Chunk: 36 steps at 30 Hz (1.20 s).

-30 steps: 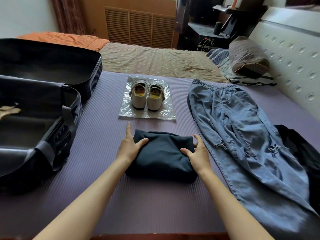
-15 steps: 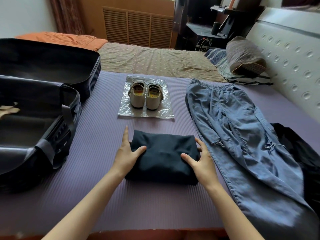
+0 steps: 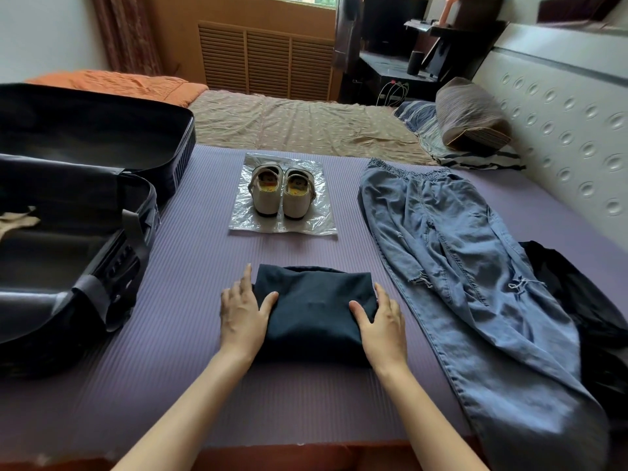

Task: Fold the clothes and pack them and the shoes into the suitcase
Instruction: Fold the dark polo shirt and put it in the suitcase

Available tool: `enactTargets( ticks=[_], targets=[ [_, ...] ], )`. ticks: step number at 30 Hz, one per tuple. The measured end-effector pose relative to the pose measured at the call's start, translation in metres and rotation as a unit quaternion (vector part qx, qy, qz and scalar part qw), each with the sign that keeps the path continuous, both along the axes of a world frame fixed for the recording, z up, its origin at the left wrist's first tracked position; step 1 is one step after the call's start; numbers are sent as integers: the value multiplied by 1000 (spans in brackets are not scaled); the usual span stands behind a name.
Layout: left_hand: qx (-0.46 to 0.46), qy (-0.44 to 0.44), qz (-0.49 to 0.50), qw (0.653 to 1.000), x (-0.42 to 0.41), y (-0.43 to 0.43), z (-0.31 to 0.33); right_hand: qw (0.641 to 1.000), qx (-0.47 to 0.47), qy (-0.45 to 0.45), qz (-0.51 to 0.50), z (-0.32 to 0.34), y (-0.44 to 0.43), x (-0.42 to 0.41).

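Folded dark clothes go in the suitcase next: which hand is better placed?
Probably the left hand: it touches the folded dark clothes on the side nearest the suitcase; the right hand is farther.

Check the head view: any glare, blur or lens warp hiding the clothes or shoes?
Head view: soft, even daylight; glare only on the plastic sheet under the shoes; folded dark garment, left hand and right hand sharp; wide-angle warp bends the suitcase and headboard at the edges.

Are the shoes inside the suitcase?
No, the shoes stand on a plastic sheet on the mat, apart from the open suitcase.
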<state>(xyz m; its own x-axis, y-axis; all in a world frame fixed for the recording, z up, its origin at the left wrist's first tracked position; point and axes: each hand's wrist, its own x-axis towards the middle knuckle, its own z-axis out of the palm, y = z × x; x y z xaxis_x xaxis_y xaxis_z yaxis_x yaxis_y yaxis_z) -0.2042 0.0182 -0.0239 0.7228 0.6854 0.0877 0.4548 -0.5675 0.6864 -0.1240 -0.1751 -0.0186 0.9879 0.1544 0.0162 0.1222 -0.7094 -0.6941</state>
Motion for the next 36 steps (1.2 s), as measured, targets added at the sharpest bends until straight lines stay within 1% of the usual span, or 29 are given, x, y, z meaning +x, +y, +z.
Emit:
enactTargets(
  ticks=[1,2,4,5,6,8,10,12,13,15,17,19,21,23,25,27,28,30,33,36],
  targets=[
    [20,9,2,1000,-2,3,-1,1000,-19,7,-7,1,-3,1],
    [-22,15,1,1000,-5,6,0,999,-12,33,-15,1,-6,2],
    [-176,33,-12,984,-7,14,3,992,60,110,-32,3,-15,7],
    [-219,41,-26,975,-6,18,2,986,92,139,-30,3,-18,10],
    [-233,43,-30,971,-5,20,1,980,113,164,-23,1,-19,13],
    [-222,22,-30,974,0,20,4,967,173,187,-24,-2,-15,15],
    [-205,-19,-62,977,3,14,8,955,235,181,-23,1,-8,12],
    [-193,-48,-78,977,2,8,9,958,240,155,-16,1,-6,9],
    [-207,-52,-72,974,0,9,9,961,231,152,-15,3,-6,7],
    [-242,-31,-63,968,-3,16,9,964,199,177,-11,1,-12,9],
    [-261,4,-88,961,-3,24,8,967,155,201,-1,1,-19,11],
    [-255,49,-124,958,-2,30,9,955,189,229,20,5,-23,13],
    [-242,71,-146,957,-1,30,11,928,246,276,44,8,-22,13],
    [-300,46,-129,944,-3,23,12,921,249,296,53,7,-18,13],
    [-331,15,-116,936,-7,14,11,931,232,278,43,-5,-14,14],
    [-309,-4,-115,944,-8,8,5,945,214,246,38,-12,-12,12],
    [-303,-4,-117,946,-8,7,6,947,225,227,30,-10,-10,9],
    [-308,-29,-125,943,-7,5,11,947,244,207,33,-3,-8,5],
    [-308,-64,-143,938,-7,4,16,944,255,205,49,-1,-9,4],
    [-347,-95,-142,922,-12,5,20,937,275,212,43,3,-9,2]
  ],
)
